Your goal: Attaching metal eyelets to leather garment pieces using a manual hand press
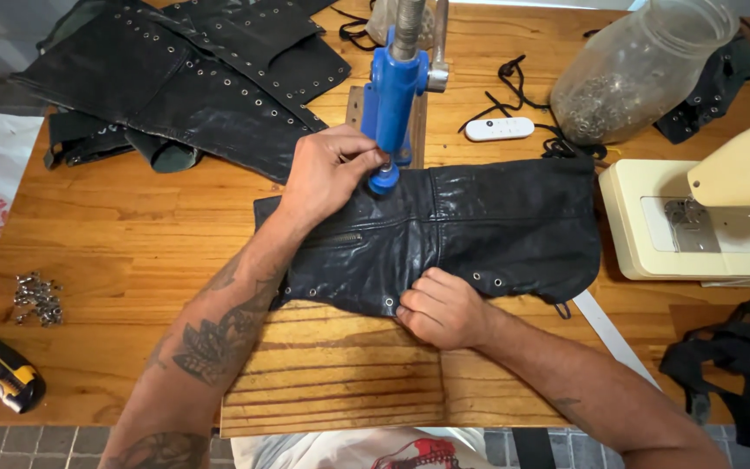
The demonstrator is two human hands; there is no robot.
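1. The black leather panel [479, 226] lies on the wooden desk [132, 260] under the blue eyelet press [395, 87].
2. Left hand [327, 169] pinches something small at the press die; right hand [444, 308] clamps the eyeleted edge.
3. Seemingly an eyelet is being seated; next calls for exact hole alignment.

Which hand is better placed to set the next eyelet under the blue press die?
Left, probably. The left hand has its fingers right at the blue press die, above the black leather piece. The right hand is pinching the leather's near eyelet edge, away from the die.
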